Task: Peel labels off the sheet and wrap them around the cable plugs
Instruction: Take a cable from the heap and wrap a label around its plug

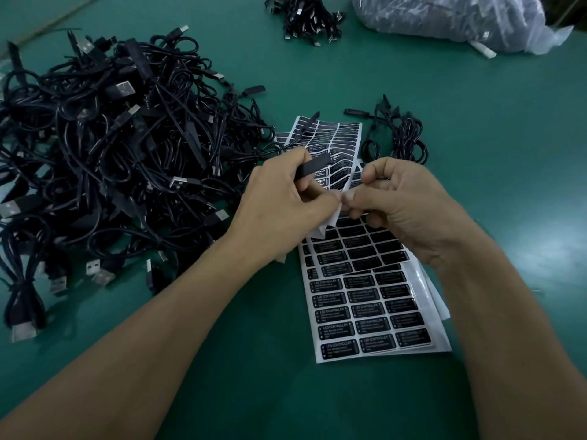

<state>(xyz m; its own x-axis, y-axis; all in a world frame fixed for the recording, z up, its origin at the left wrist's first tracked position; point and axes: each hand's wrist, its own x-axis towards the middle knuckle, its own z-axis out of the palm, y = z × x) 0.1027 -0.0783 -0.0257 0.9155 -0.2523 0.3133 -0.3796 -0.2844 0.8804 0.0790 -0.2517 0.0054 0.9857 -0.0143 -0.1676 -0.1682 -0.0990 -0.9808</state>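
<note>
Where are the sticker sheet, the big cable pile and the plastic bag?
sticker sheet [365, 312]: head view, lower labels.
big cable pile [111, 138]: head view, tangle's middle.
plastic bag [444, 17]: head view, crinkled side.

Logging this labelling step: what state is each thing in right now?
White sheet of black labels: near end flat, middle lifted.
Left hand: holds black rectangular cable plug.
Right hand: pinches the lifted sheet.
Large pile of black cables: loose, tangled.
Clear plastic bag: crumpled.

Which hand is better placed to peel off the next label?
Right, probably: the right hand pinches at the lifted white label sheet, while the left hand grips a black rectangular cable plug.
</note>
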